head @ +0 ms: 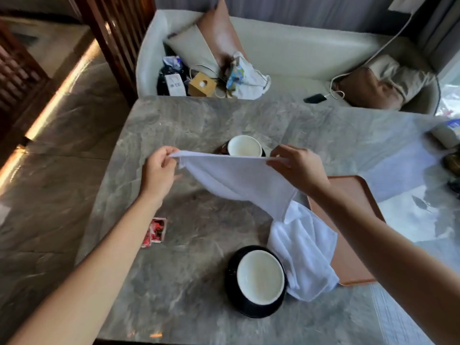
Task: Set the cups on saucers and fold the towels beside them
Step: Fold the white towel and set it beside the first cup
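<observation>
You had the towel stretched above the desk, your left hand and right hand each pinching a top corner. It hung limp and light, so it would likely sag unless gripped by its corners and laid flat. A second towel lay crumpled beside the near cup on its saucer.

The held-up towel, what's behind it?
A white cup on a dark saucer sits behind the towel, pinched by the left hand and right hand. The towel covers the cup's near edge and most of the saucer.
</observation>
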A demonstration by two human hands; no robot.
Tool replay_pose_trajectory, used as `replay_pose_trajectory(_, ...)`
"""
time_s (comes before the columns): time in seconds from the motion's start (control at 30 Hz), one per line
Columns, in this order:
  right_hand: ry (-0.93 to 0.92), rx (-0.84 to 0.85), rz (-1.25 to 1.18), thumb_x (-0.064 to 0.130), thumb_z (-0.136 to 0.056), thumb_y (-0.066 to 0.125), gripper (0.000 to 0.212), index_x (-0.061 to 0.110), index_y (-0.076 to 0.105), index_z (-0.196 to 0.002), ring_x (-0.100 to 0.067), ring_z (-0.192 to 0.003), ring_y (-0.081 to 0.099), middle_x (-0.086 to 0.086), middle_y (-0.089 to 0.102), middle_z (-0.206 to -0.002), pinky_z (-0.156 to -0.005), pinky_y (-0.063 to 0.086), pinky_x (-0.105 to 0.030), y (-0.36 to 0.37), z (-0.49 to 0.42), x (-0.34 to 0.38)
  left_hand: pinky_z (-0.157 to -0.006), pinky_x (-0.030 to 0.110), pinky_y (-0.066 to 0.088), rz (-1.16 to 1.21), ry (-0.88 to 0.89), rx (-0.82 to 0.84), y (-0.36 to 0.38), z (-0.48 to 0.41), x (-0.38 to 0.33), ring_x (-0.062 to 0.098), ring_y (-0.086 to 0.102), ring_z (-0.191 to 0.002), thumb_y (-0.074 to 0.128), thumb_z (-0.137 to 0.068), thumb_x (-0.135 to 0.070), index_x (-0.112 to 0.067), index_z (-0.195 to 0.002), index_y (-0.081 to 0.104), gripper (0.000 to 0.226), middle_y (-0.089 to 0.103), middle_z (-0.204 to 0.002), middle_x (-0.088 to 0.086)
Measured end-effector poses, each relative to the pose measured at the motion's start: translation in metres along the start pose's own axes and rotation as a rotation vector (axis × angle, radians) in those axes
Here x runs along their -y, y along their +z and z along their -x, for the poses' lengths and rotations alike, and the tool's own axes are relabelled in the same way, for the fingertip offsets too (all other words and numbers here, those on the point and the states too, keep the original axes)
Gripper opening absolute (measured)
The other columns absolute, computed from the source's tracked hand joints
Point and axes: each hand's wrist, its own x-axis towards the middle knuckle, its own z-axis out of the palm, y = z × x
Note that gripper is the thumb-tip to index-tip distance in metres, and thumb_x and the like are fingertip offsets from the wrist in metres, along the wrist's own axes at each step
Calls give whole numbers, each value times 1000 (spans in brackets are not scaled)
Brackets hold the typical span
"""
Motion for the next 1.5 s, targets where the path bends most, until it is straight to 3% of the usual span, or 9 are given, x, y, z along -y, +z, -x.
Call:
replay_pose_trajectory(0.27, -9, -252, -348, 23, -75, 75, 14, 10, 71, -74, -5, -64, 55, 0, 63, -70, -60, 39, -20, -37, -103, 89, -74, 22, 41, -1, 375, -221, -98, -46, -86, 2, 52, -73, 38, -84, 2, -24, -78, 55, 31, 55, -77, -5)
replay_pose_trajectory(0.47, 36, 4, -890, 20, -77, 73, 13, 27, 71, -66, -6, -67, 52, 14, 63, -61, -62, 39, -23, -37, -128, 116, -62, 3, 36, -103, 471, -149, -150, -34, -105, -13, 50, -63, 39, -91, -11, -36, -71, 52, 35, 50, -68, -17)
replay_pose_trajectory(0.63, 186, 409, -1084, 24, -78, 60, 18, 9, 69, -80, -16, -67, 57, -3, 64, -71, -57, 46, -23, 17, -98, 88, -68, 34, 40, -110, 214, -98, -161, -20, -32, 8, 49, -75, 42, -95, -27, -34, -78, 57, 24, 52, -77, -4)
replay_pose_trajectory(0.77, 281, 711, -1047, 24, -80, 57, 21, 8, 70, -79, -10, -63, 55, 0, 62, -67, -51, 42, -18, 64, -46, 65, -63, 26, 48, -5, -124, -118, -150, 15, 51, 3, 59, -81, 47, -95, -30, -27, -107, 62, 20, 65, -90, -11)
replay_pose_trajectory(0.97, 451, 1051, -932, 31, -84, 62, 23, 9, 64, -77, -13, -58, 53, -3, 56, -65, -48, 45, -21, 118, 17, 23, -69, 8, 47, -21, -357, -2, -120, 77, 131, -8, 62, -75, 46, -93, -24, -29, -79, 70, 28, 72, -75, -18)
replay_pose_trajectory(1.07, 508, 989, -906, 29, -82, 59, 22, 8, 66, -81, -19, -59, 55, -5, 57, -66, -49, 47, -27, 133, 32, 14, -80, 20, 41, -61, -408, 63, -115, 81, 148, 7, 57, -93, 45, -92, -27, -14, -93, 67, 26, 67, -92, -5)
replay_pose_trajectory(1.3, 500, 589, -946, 14, -97, 47, 27, 25, 69, -87, -11, -65, 61, 5, 66, -69, -54, 50, -25, 164, 0, 20, -60, 22, 37, -159, -189, -45, -107, 23, 149, 18, 44, -78, 40, -97, -12, 16, -92, 54, 31, 51, -83, 12)
replay_pose_trajectory(1.4, 434, 507, -886, 9, -97, 47, 37, 30, 68, -75, 2, -50, 50, 15, 57, -54, -45, 39, -13, 180, -14, 24, -57, 26, 26, -239, -150, -71, -106, -5, 156, 19, 36, -71, 41, -97, -10, 15, -79, 51, 33, 43, -78, 10)
replay_pose_trajectory(1.5, 412, 463, -756, 8, -94, 48, 29, 24, 67, -79, -5, -56, 49, 13, 55, -58, -53, 41, -26, 194, -17, 19, -48, 21, 19, -345, -110, -66, -107, -20, 167, 5, 29, -58, 43, -96, -11, -2, -64, 42, 33, 32, -65, 7)
